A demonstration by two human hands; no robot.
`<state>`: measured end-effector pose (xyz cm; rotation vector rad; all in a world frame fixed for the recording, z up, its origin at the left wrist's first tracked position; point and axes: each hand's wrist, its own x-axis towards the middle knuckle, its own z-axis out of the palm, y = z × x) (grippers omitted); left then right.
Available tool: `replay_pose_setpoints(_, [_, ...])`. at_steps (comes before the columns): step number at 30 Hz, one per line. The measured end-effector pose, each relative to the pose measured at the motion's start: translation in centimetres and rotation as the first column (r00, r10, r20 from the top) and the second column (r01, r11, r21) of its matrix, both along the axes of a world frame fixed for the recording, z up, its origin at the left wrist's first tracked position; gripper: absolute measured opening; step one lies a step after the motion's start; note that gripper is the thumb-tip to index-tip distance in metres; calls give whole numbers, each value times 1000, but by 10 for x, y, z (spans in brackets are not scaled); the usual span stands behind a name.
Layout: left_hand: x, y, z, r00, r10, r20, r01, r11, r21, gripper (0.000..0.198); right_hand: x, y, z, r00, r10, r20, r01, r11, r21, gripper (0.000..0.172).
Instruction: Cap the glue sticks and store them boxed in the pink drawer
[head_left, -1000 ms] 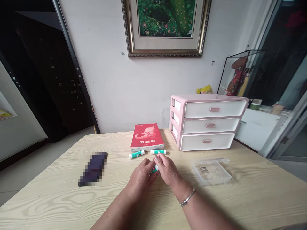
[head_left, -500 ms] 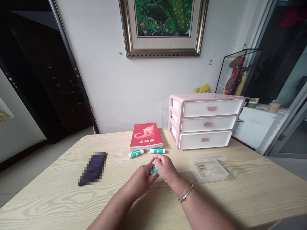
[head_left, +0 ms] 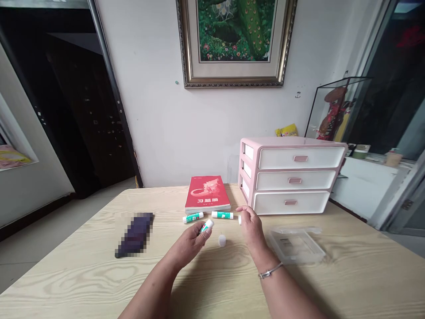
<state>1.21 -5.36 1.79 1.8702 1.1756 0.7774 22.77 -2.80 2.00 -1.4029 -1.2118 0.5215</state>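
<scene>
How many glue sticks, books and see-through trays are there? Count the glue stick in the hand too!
Glue sticks: 3
Books: 1
Clear trays: 1
Total: 5

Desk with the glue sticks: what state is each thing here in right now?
Left hand: gripping a glue stick, which is tilted.
Right hand: open, fingers spread.
Round white piece: blurred, between the hands; resting or falling, cannot tell.
First loose glue stick: lying flat.
Second loose glue stick: lying flat.
Red book: closed, lying flat.
Pink-and-white drawer unit: all three drawers shut.
</scene>
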Motion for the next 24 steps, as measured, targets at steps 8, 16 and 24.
replay_pose_setpoints(8, [-3, 37, -27, 734, 419, -535, -126, 858, 498, 41, 0, 11, -22, 891, 78, 448, 53, 961, -273, 31])
replay_pose_setpoints(16, [4, 46, -35, 652, 488, -581, -83, 807, 585, 42, -4, 16, -32, 858, 185, 479, -95, 974, -206, 28])
replay_pose_setpoints(24, [-2, 51, -40, 578, 636, -512, -328, 755, 568, 50, -1, 27, -36, 784, 79, 616, -63, 997, -48, 40])
